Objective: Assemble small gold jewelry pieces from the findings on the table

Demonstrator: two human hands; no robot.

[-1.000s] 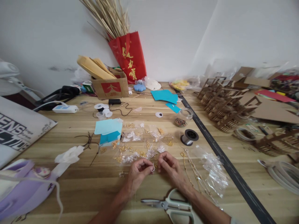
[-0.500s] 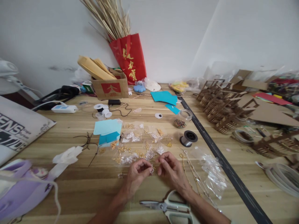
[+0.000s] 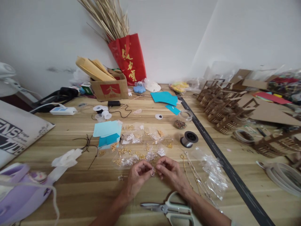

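Hand (image 3: 139, 175) near hand (image 3: 171, 173), both curled

The left hand (image 3: 138, 175) pinches a small silvery piece (image 3: 153, 171) just beside the right hand (image 3: 171, 172). Beyond both, gold and silvery bits (image 3: 150, 155) lie on the table (image 3: 98, 185).

tiny ring-like piece (image 3: 153, 171) at the left hand (image 3: 137, 176), too small to make out, any hold by the right hand's (image 3: 171, 173) fingers unclear, scissors (image 3: 165, 208) partly behind the right forearm (image 3: 205, 204), handle cropped below, purple appliance (image 3: 24, 199) cropped at left, dried stalks (image 3: 107, 20) at top
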